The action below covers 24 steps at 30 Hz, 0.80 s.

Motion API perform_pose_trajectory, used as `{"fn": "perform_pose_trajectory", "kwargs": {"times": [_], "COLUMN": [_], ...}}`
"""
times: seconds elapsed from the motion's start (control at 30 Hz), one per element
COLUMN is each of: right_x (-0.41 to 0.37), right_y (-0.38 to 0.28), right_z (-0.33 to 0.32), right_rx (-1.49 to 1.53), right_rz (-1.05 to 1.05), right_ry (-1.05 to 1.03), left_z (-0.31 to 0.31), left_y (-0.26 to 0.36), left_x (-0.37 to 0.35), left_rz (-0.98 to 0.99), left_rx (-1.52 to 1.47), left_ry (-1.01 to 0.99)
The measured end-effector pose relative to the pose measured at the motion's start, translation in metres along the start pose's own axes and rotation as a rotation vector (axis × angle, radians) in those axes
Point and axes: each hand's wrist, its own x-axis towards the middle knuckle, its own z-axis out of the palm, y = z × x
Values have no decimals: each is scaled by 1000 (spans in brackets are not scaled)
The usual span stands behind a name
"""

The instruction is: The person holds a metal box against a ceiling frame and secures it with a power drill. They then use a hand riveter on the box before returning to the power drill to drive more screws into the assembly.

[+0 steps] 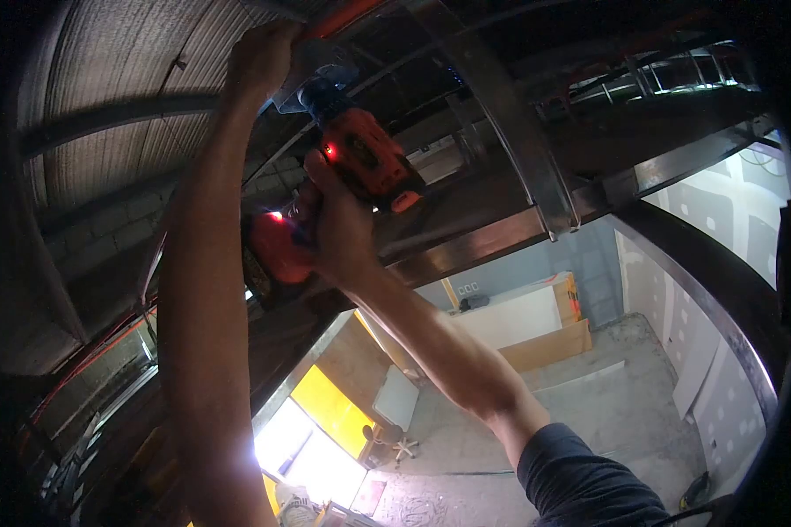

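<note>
My right hand [338, 215] is wrapped round the handle of a cordless drill [360, 149], its red and black body tilted up toward the roof framing. Small red lights glow on the drill, and its battery [277, 249] hangs below the hand. At the drill's front end is a shiny metal bracket [330, 66], beside an orange pipe [343, 16]. My left hand [262, 60] is raised at the bracket's left edge with its fingers curled against it. The fingertips and the drill's tip are partly hidden in shadow.
A steel beam [466, 255] crosses close by, with a metal stud [510, 123] meeting it. Corrugated roofing [141, 53] lies above. Far below are a concrete floor [580, 413], leaning boards [523, 321], an office chair [404, 446] and plasterboard walls [685, 325].
</note>
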Motion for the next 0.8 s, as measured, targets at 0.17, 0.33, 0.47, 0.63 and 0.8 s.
{"fn": "perform_pose_trajectory", "kwargs": {"times": [0.17,0.33,0.47,0.63,0.8], "right_x": [-2,6,3,-3,7], "right_y": [4,4,6,-5,-3], "right_z": [1,-1,-4,-2,3], "right_rx": [30,33,-17,30,2], "right_rz": [-24,-74,-66,-36,-81], "right_ry": [58,-63,-36,-11,21], "left_z": [7,6,6,5,9], "left_y": [-15,-4,-9,2,-6], "left_x": [4,-1,2,-2,3], "left_rz": [110,-84,56,52,76], "left_rx": [84,-94,172,117,200], "left_ry": [46,8,-13,60,45]}}
